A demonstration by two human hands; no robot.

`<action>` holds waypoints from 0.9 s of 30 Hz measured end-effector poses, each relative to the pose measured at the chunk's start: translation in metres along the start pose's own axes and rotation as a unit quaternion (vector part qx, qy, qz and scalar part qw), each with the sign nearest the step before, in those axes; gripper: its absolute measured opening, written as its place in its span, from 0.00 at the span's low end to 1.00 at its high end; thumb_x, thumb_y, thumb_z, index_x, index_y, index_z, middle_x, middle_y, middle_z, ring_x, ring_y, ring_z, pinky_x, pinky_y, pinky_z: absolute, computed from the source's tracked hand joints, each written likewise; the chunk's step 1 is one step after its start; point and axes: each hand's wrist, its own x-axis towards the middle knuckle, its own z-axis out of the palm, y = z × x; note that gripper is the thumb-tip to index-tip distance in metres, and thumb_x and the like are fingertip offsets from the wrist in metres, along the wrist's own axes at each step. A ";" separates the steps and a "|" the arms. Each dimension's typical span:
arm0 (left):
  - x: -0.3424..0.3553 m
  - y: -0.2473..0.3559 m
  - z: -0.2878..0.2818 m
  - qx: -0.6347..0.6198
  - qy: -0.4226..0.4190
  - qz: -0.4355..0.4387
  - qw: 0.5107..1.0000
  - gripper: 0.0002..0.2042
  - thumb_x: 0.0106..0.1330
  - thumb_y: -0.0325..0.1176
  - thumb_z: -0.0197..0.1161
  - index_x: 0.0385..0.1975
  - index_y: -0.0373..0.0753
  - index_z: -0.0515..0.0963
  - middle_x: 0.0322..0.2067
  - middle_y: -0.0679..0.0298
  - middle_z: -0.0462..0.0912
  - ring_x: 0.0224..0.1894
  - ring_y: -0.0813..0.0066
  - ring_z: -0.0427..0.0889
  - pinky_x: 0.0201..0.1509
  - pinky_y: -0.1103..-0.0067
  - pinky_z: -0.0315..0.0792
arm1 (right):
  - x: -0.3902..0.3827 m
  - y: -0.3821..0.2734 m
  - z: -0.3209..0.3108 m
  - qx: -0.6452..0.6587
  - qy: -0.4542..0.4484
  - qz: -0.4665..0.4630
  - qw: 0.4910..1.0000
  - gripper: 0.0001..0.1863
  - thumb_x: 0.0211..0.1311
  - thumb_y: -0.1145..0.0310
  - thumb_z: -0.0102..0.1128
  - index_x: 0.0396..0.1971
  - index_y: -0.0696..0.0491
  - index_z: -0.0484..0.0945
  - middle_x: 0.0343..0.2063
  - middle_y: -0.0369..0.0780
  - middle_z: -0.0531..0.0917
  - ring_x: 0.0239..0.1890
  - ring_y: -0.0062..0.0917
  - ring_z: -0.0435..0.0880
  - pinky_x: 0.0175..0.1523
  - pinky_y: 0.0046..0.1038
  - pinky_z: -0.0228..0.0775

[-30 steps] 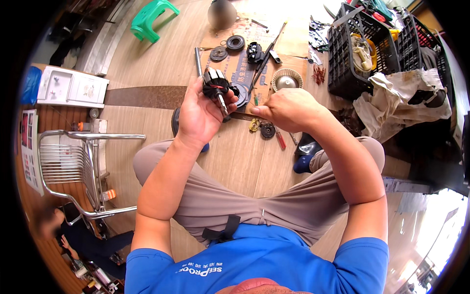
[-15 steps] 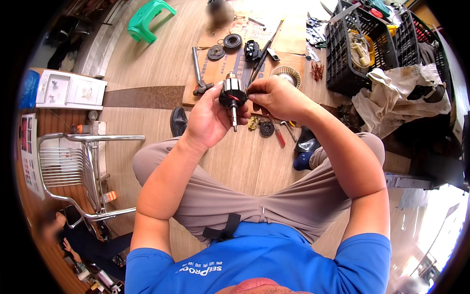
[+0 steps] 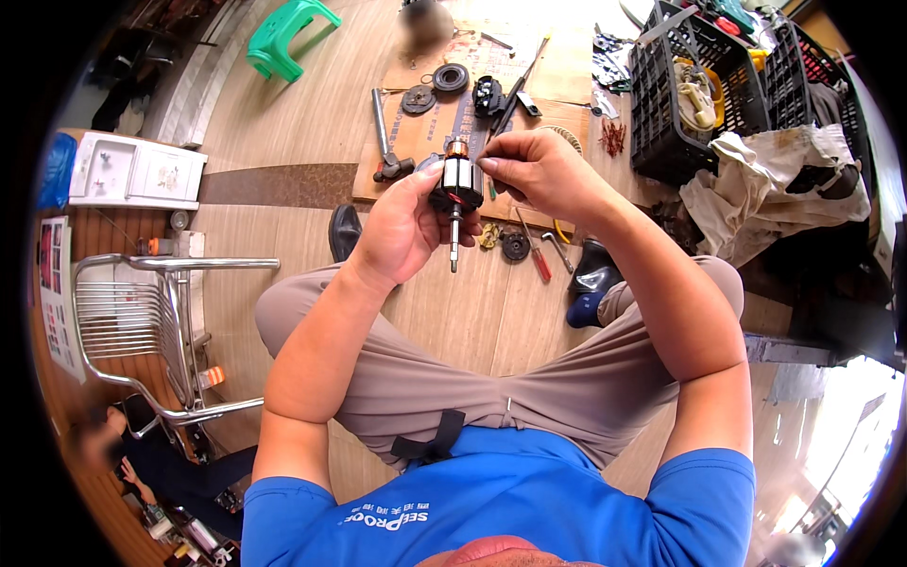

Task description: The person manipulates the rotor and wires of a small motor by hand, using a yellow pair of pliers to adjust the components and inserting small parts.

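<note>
My left hand (image 3: 399, 231) is closed around a motor armature (image 3: 462, 180), thumb along its dark, silvery-striped core. The copper commutator end (image 3: 457, 148) points away from me, and the steel shaft (image 3: 454, 246) hangs toward me. Beside the commutator my right hand (image 3: 546, 175) has thumb and forefinger pinched together. Whatever may be between those fingertips is too small to make out. Beyond the hands, a hammer (image 3: 381, 128), a black ring-shaped part (image 3: 450, 78), a round dark plate (image 3: 418, 99) and a black housing part (image 3: 488, 96) lie on flattened cardboard (image 3: 567, 61).
Near my right shoe are a red-handled screwdriver (image 3: 540, 263) and a round dark part (image 3: 515, 247). Black crates (image 3: 652, 128) and a pale cloth (image 3: 756, 208) stand to the right. A metal chair (image 3: 128, 317), a person (image 3: 198, 482) and a green stool (image 3: 281, 38) are leftward.
The armature has turned slightly in my left hand and its shaft sits a little nearer me. My right fingertips have shifted from beside its core up toward the commutator end.
</note>
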 end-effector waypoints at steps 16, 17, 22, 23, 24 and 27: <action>-0.003 0.010 -0.001 0.027 -0.088 0.011 0.996 0.22 0.72 0.45 0.42 0.45 0.31 0.73 0.35 0.49 0.83 0.35 0.60 0.84 0.37 0.68 0.78 | -0.011 -0.012 0.006 0.171 -0.052 0.022 0.984 0.11 0.71 0.67 0.52 0.35 0.59 0.77 0.21 0.28 0.73 0.22 0.08 0.66 0.26 0.15 0.59; -0.003 0.010 -0.002 0.021 -0.093 0.013 0.995 0.23 0.72 0.46 0.41 0.45 0.30 0.73 0.35 0.49 0.83 0.36 0.59 0.84 0.38 0.68 0.78 | -0.011 -0.014 0.008 0.173 -0.039 0.016 0.984 0.11 0.72 0.65 0.51 0.34 0.57 0.77 0.19 0.28 0.72 0.19 0.08 0.65 0.23 0.14 0.56; 0.001 0.000 0.002 -0.035 -0.003 -0.035 0.999 0.25 0.72 0.49 0.41 0.46 0.31 0.75 0.35 0.49 0.83 0.37 0.56 0.83 0.42 0.66 0.78 | -0.004 -0.001 0.008 0.046 0.000 0.008 0.999 0.11 0.72 0.66 0.51 0.37 0.58 0.78 0.20 0.29 0.73 0.20 0.08 0.67 0.23 0.14 0.58; 0.002 -0.001 0.001 -0.046 0.020 -0.049 0.998 0.25 0.72 0.50 0.41 0.46 0.32 0.76 0.35 0.49 0.83 0.38 0.55 0.83 0.43 0.66 0.77 | -0.004 0.001 0.008 0.028 0.008 0.014 0.999 0.11 0.71 0.66 0.51 0.39 0.58 0.79 0.21 0.29 0.74 0.20 0.09 0.69 0.23 0.14 0.60; 0.002 -0.001 0.000 -0.046 0.039 -0.053 0.997 0.26 0.71 0.51 0.42 0.47 0.32 0.76 0.36 0.49 0.83 0.38 0.55 0.84 0.43 0.66 0.78 | -0.004 0.001 0.008 0.029 0.008 0.014 0.999 0.11 0.71 0.66 0.51 0.39 0.58 0.79 0.21 0.29 0.74 0.20 0.09 0.69 0.23 0.14 0.60; 0.003 0.001 0.001 -0.044 0.057 -0.060 0.996 0.26 0.71 0.52 0.42 0.47 0.33 0.76 0.36 0.49 0.84 0.38 0.55 0.84 0.43 0.66 0.78 | -0.006 -0.002 0.009 0.019 -0.004 0.024 1.000 0.13 0.70 0.66 0.52 0.43 0.59 0.79 0.24 0.30 0.77 0.21 0.09 0.71 0.24 0.14 0.64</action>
